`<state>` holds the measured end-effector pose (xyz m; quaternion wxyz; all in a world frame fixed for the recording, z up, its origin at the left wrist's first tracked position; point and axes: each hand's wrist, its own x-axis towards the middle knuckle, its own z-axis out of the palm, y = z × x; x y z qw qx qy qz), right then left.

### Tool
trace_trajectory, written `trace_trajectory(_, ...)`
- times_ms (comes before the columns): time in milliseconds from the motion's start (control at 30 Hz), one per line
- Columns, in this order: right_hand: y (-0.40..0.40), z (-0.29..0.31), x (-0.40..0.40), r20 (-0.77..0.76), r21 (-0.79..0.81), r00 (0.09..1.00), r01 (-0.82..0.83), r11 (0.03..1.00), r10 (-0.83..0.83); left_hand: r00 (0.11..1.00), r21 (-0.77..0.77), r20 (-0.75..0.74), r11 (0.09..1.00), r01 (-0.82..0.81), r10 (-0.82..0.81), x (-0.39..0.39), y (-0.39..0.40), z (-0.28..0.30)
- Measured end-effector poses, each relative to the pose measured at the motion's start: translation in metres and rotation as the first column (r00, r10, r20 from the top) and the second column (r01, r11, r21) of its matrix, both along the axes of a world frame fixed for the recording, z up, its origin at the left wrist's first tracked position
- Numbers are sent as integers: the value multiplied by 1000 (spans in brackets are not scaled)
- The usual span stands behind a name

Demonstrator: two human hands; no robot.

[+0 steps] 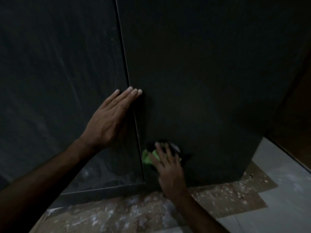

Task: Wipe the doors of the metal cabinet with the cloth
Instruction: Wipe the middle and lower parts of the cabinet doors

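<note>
Both my forearms reach in from the bottom edge, the left from about 7 o'clock and the right from about 5 o'clock. My left hand (109, 121) lies flat against the metal cabinet (202, 73), fingers straight and close together, pointing toward 1 o'clock; the fingertips cross the vertical seam between the two doors, so the palm rests on the left door (58, 73) and the tips touch the right door (210, 98). It holds nothing.

At about 5 o'clock from that hand, low on the right door and just beside the seam, my right hand (168, 163) presses the cloth (148, 157) against the metal with fingers spread and fairly straight. A bright green fold of the cloth shows at 9 o'clock of the fingers, and a darker part of it shows past the fingertips at 12 to 1 o'clock. That hand is blurred, so I cannot tell how far the fingers curl into the fabric.

Both doors are dark and dull; the left one carries pale dusty streaks. Below the cabinet, the floor (277, 207) is pale grey, with a speckled brown sheet (134, 214) lying under the cabinet's base.
</note>
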<state>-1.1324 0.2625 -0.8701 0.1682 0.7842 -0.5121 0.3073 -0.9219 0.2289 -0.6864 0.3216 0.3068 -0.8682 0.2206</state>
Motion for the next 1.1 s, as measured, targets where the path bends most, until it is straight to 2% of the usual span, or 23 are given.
trace_trajectory(100,-22,83,24,280,-177,959,15,984,36,999,-24,-32,1000,5,-6,-3,-2,-4)
trace_trajectory(167,-39,121,31,337,-224,940,36,974,42,999,-14,-50,1000,11,-12,-6,-4,-8)
trace_trajectory(233,-43,114,33,268,-253,963,29,967,41,998,-1,-52,1000,17,-17,-7,-4,-10)
trace_trajectory(300,-31,62,32,87,-240,996,-11,971,32,998,0,-57,1000,15,-15,-6,-3,-8)
trace_trajectory(367,-12,4,19,-99,-124,995,-24,992,11,998,6,-55,1000,16,-15,-6,-1,-7)
trace_trajectory(433,-1,-18,3,-165,23,986,-14,1000,17,998,10,-53,1000,21,-20,-7,1,-6)
trace_trajectory(533,-4,7,11,-86,18,996,-9,1000,10,997,41,-70,998,46,-43,-4,3,-2)
trace_trajectory(633,-20,77,39,148,-108,989,7,994,9,991,39,-122,997,66,-61,-10,4,-2)
trace_trajectory(700,-36,116,46,226,-153,974,9,988,26,983,24,-166,997,80,-75,-16,4,-1)
trace_trajectory(800,-35,95,40,124,-193,992,-3,981,28,980,19,-191,998,65,-60,-17,6,1)
trace_trajectory(867,-20,50,32,-15,-147,1000,-19,989,17,982,-4,-188,999,34,-34,-16,7,2)
trace_trajectory(933,-8,24,26,-65,-64,998,8,998,-12,985,-54,-174,999,-11,1,-14,8,3)
trace_trajectory(1000,-10,36,31,-22,-42,999,26,999,-27,985,-82,-165,995,-60,46,-12,8,6)
trace_trajectory(1100,-22,106,47,82,-174,997,2,985,12,973,-104,-211,987,-121,96,-10,8,8)
